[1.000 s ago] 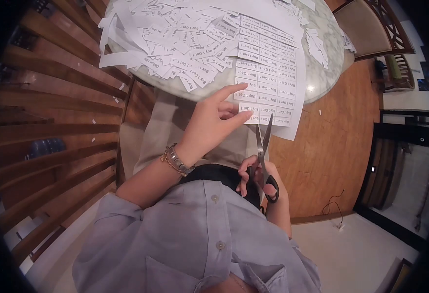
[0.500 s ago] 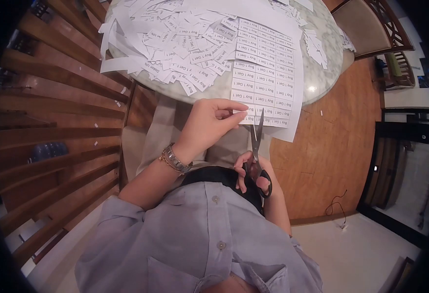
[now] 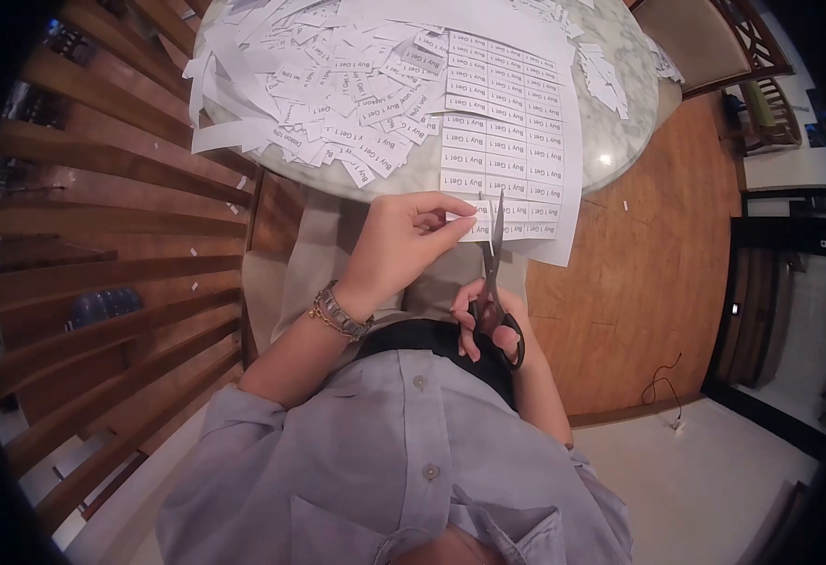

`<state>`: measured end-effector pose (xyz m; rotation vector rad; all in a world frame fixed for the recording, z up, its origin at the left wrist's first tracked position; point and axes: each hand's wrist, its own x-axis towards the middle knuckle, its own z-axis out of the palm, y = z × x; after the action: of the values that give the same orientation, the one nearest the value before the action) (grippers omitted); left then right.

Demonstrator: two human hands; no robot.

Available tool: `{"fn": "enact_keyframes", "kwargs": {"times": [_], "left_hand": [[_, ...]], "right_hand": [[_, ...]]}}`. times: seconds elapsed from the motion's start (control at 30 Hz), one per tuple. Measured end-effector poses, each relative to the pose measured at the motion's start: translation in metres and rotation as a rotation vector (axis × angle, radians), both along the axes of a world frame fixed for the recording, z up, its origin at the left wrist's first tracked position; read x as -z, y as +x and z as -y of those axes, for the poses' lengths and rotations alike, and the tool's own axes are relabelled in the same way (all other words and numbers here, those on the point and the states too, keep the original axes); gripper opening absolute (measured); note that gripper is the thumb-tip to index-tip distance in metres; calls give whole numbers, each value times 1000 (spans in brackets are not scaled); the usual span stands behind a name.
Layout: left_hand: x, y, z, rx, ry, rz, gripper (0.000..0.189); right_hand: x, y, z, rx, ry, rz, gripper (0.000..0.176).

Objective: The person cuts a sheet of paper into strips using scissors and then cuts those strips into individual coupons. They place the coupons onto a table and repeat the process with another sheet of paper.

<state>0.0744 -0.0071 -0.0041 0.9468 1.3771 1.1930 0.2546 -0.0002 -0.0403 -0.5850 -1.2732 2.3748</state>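
My left hand (image 3: 405, 240), with a watch on its wrist, pinches the near left edge of a printed sheet (image 3: 546, 165) between thumb and fingertips. The sheet bears rows of "Buy 1 Get 1" boxes and overhangs the table's near edge. In my right hand (image 3: 497, 325) are black-handled scissors (image 3: 495, 247), with thumb and fingers in the loops. Their blades point away from me and lie across the sheet's lowest rows, just right of my left fingertips. How far the blades are apart within the paper is hard to make out.
A heap of cut paper slips (image 3: 337, 94) covers the left of the round marble table (image 3: 610, 165). More slips (image 3: 603, 80) lie at its right. A slatted wooden partition (image 3: 102, 264) stands on the left, a chair (image 3: 695, 42) at the far right. A cable (image 3: 657, 381) lies on the floor.
The scissors have moved slightly away from me, their tips now farther up the sheet. My left hand keeps its pinch on the paper. The whole view has shifted a little.
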Motion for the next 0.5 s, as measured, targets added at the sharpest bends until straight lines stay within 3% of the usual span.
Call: {"fn": "enact_keyframes", "kwargs": {"times": [0.5], "left_hand": [[1, 1, 1, -12, 10, -27, 18]], "right_hand": [[-1, -1, 0, 18, -36, -12, 70]]}}
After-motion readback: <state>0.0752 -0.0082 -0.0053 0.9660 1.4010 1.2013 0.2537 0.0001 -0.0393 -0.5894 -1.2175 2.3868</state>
